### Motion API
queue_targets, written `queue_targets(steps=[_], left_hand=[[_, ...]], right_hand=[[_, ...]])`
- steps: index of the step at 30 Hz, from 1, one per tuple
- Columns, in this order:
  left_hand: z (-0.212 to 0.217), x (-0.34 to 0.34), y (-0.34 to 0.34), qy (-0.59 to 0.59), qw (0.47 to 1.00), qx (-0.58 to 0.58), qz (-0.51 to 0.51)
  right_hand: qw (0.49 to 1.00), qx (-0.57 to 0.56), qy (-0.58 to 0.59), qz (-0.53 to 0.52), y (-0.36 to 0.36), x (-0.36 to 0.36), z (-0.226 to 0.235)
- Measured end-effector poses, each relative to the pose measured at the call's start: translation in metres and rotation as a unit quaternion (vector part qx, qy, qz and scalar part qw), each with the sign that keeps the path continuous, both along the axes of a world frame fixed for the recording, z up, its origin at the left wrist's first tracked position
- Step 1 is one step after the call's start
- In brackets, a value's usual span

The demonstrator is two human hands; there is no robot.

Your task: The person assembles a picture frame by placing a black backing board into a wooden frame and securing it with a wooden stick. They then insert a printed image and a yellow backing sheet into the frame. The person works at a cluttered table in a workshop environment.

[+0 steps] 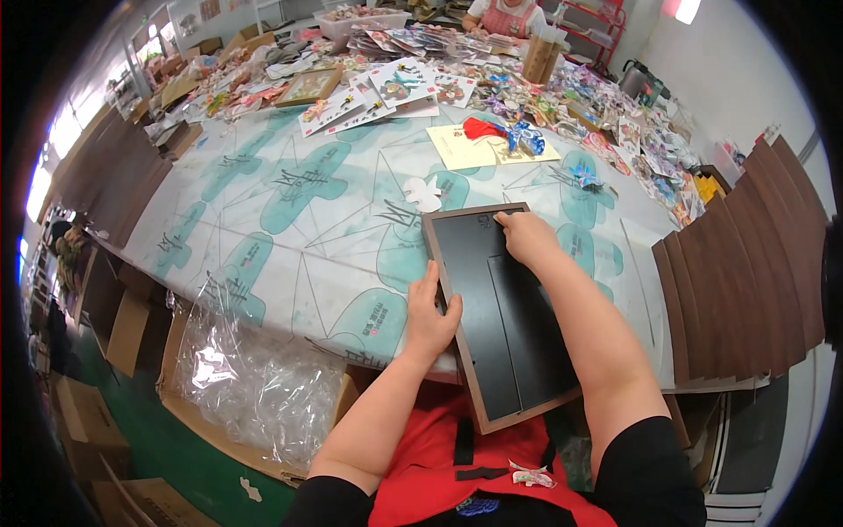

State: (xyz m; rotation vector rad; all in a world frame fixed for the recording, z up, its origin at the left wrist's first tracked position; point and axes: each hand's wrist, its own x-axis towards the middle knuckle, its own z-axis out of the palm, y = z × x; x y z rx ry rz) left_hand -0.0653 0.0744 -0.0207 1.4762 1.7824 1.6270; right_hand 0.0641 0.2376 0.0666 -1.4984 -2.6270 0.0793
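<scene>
A brown picture frame lies back side up at the table's near edge, its lower end overhanging toward my red apron. Its black backing board carries a long black stand flap. Against the frame's left side rests my left hand, its fingers stretched along the rim and its thumb apart, touching the edge. My right hand is closed at the far end of the frame, fingertips pressed where board meets rim. Anything small under those fingertips is hidden. Just beyond the frame lies a white cut-out shape.
A cream card with red and blue pieces lies farther back, near fanned illustrated cards. Dark brown boards stand stacked at right, others at left. A box of clear plastic sits below left. Across the table sits a person.
</scene>
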Motion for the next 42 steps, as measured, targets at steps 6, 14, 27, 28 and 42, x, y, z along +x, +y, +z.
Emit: queue_targets(steps=[6,14,27,28,42], left_hand=[[0.002,-0.002,0.0,-0.007,1.0,-0.013,-0.02],[0.008,-0.002,-0.001,-0.003,1.0,-0.012,-0.02],[0.005,-0.004,-0.001,-0.008,0.999,-0.006,-0.033],[0.005,-0.004,-0.001,-0.012,0.999,-0.018,-0.033],[0.005,-0.003,-0.002,-0.022,0.999,-0.03,-0.02]], right_hand=[[0.998,0.019,-0.066,-0.005,-0.008,-0.008,0.004],[0.999,0.037,-0.001,0.015,0.001,-0.006,-0.012],[0.999,-0.005,0.051,-0.004,0.005,-0.006,-0.013],[0.997,-0.035,0.075,-0.002,0.007,-0.006,-0.01],[1.0,-0.014,0.004,0.006,-0.003,-0.002,-0.005]])
